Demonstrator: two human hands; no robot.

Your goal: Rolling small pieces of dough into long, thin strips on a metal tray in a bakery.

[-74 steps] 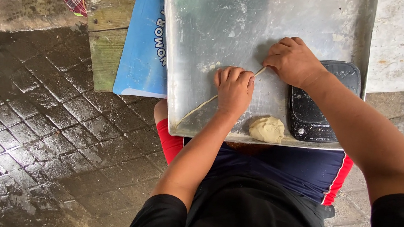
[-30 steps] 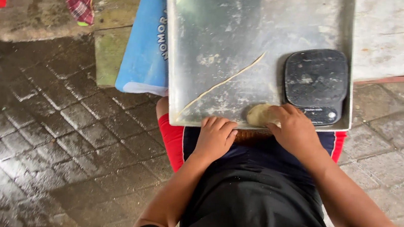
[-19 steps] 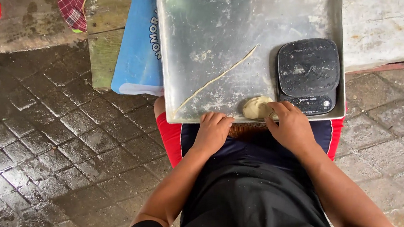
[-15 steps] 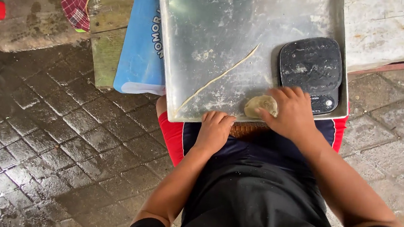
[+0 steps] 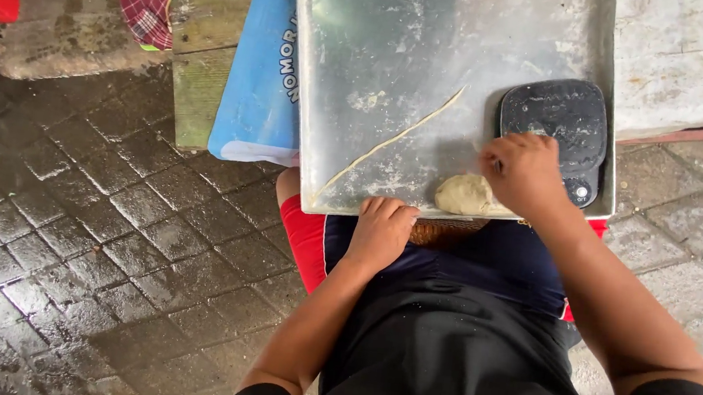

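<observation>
Metal tray (image 5: 370, 17) bears one dough lump (image 5: 463, 194), one dough strand (image 5: 392, 141); both hands empty, loosely curled.

1. Blue bag (image 5: 262, 66): a flat, glossy packet lying on the wooden planks (image 5: 204, 43), just left of the metal tray (image 5: 399, 72) and partly tucked under its left edge. Mostly blue with a white band along its near edge; white lettering runs lengthwise down the side next to the tray.

2. Black digital scale (image 5: 555, 123): a rounded, dark slab resting on the tray's right near corner. Its small display area sits at the near end, beside a round button; whether it is lit cannot be told. The right hand (image 5: 524, 172) covers part of its near left corner.
</observation>
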